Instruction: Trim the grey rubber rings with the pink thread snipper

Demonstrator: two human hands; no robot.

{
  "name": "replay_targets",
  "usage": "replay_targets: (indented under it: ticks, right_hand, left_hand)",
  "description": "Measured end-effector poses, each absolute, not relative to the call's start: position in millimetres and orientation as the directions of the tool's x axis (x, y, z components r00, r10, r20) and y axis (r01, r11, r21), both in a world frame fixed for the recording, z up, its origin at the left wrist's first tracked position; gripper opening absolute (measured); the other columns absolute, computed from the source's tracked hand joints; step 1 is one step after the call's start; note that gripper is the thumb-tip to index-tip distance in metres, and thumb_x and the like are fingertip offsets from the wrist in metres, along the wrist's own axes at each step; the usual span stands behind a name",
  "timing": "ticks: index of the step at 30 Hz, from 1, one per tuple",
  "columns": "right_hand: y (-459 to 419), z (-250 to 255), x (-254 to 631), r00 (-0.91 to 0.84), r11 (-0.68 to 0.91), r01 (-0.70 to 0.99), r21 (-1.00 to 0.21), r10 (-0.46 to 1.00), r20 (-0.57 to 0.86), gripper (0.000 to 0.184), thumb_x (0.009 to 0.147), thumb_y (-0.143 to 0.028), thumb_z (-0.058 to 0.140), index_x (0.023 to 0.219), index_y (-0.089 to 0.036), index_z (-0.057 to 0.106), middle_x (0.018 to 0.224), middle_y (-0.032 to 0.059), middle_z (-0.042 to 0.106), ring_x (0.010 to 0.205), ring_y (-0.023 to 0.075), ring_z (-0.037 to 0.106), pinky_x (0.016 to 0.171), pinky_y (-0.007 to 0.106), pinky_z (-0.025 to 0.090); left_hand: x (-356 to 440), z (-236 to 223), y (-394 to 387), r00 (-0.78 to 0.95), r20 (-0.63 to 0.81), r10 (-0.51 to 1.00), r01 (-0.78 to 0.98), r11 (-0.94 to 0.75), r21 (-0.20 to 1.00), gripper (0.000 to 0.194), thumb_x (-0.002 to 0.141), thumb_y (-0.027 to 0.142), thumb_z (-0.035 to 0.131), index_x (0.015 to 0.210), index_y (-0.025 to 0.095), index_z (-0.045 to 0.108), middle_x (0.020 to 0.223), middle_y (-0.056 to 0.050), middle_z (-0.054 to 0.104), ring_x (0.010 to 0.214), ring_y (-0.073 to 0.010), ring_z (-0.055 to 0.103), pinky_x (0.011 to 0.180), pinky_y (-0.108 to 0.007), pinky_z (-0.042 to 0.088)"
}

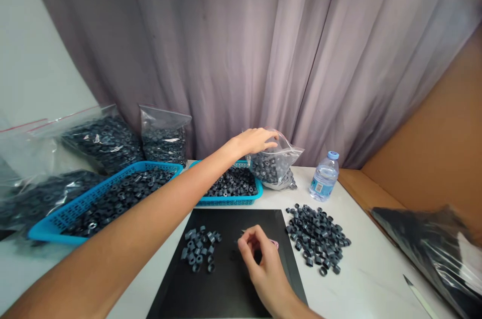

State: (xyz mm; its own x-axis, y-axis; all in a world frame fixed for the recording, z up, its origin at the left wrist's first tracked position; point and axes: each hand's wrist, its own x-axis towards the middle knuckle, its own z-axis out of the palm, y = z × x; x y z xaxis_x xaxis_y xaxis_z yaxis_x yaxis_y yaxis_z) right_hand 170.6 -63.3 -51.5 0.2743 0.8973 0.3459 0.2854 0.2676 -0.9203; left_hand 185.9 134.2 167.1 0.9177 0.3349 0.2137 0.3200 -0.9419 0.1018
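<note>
My left hand (256,140) reaches far across the table and grips the top of a clear plastic bag (276,164) part-filled with small dark rings. My right hand (259,258) rests on a black mat (226,279) with fingers pinched around a small thin tool with a pink end, mostly hidden by the fingers. A small cluster of dark rings (199,249) lies on the mat left of that hand. A larger heap of dark rings (318,238) lies on the white table right of the mat.
Two blue baskets (60,218) (229,202) of rings stand at the left and behind the mat. Filled clear bags (163,138) lean against the curtain. A water bottle (324,177) stands right of the held bag. A dark plastic bag (433,243) and a knife (417,295) lie right.
</note>
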Motion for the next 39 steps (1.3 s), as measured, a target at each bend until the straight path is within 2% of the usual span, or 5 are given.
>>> replay_targets:
  ticks: [10,18,26,33,39]
  right_hand:
    - [-69,-50,179,0.389,0.244,0.191,-0.951,0.87,0.302,0.025,0.093,-0.043,0.061,0.101,-0.02,0.064,0.089,0.0025,0.065,0.076,0.0157,0.058,0.065,0.025,0.047]
    - [-76,-48,180,0.291,0.241,0.07,-0.968,0.923,0.251,0.023,0.091,-0.042,0.065,0.09,-0.019,0.067,0.078,0.0005,0.066,0.064,0.0129,0.057,0.056,0.023,0.046]
    - [-81,-44,185,0.278,0.205,0.278,-0.939,0.918,0.282,0.029,0.099,-0.043,0.052,0.087,-0.019,0.066,0.075,0.0008,0.065,0.065,0.0143,0.058,0.059,0.026,0.046]
    - [-75,-33,223,0.036,0.197,0.85,-0.489,0.903,0.428,0.027,0.092,-0.04,0.064,0.114,-0.024,0.061,0.108,0.0093,0.062,0.101,0.0279,0.057,0.081,0.04,0.049]
    - [-75,-40,242,-0.096,0.193,0.948,-0.252,0.931,0.352,0.022,0.093,-0.039,0.063,0.108,-0.023,0.06,0.102,0.0084,0.063,0.094,0.0279,0.058,0.078,0.041,0.049]
  left_hand:
    - [129,157,72,0.883,0.393,0.255,0.224,-0.967,0.123,0.034,0.103,0.033,0.036,0.121,0.019,0.062,0.124,-0.009,0.063,0.121,-0.0265,0.051,0.105,-0.04,0.034]
    - [23,33,2,0.784,0.245,0.571,0.243,-0.644,0.725,0.027,0.091,0.04,0.063,0.115,0.028,0.067,0.111,-0.002,0.066,0.095,-0.0186,0.062,0.086,-0.028,0.048]
    - [22,-9,-2,0.699,0.063,0.713,0.031,-0.118,0.993,0.016,0.088,0.031,0.069,0.1,0.02,0.069,0.094,-0.004,0.072,0.091,-0.0194,0.07,0.085,-0.03,0.053]
    - [13,-3,0,0.629,0.044,0.777,0.005,-0.06,0.998,0.016,0.085,0.031,0.073,0.098,0.021,0.073,0.086,-0.002,0.074,0.082,-0.0157,0.069,0.08,-0.027,0.054]
    - [14,-2,-3,0.624,0.009,0.782,0.029,-0.035,0.999,0.024,0.081,0.03,0.076,0.104,0.024,0.075,0.101,-0.002,0.073,0.096,-0.0186,0.069,0.091,-0.029,0.053]
